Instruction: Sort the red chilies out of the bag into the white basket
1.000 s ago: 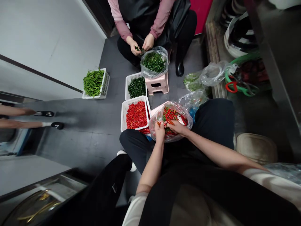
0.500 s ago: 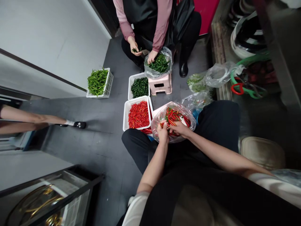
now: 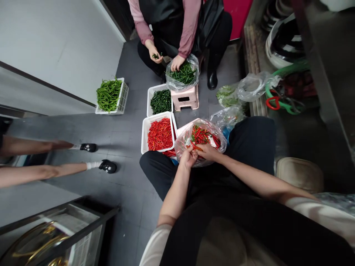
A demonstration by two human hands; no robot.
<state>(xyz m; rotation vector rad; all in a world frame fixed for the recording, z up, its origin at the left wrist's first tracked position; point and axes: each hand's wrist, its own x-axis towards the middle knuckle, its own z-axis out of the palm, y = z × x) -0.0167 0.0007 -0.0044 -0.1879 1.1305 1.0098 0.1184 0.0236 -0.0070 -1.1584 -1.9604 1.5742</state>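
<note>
My left hand is closed on red chilli peppers at the near-left rim of a clear plastic bag. Right beside it, my right hand pinches a red chilli pepper between thumb and fingers. Red chillies with green stems fill the bag, and a white label shows among them. Just left of the bag, a white basket holds loose red chillies. More red chillies lie partly hidden underneath that basket.
Opposite me a co-worker handles green chillies in a bag on a pink stool. White baskets of dark green chillies and long green peppers stand on the floor. Another person's legs are at left. Red-handled scissors lie right.
My two hands stay together at the bag's near rim, fingers shifted slightly. The person at left has stepped further in, both feet apart. The whole view has shifted slightly.
</note>
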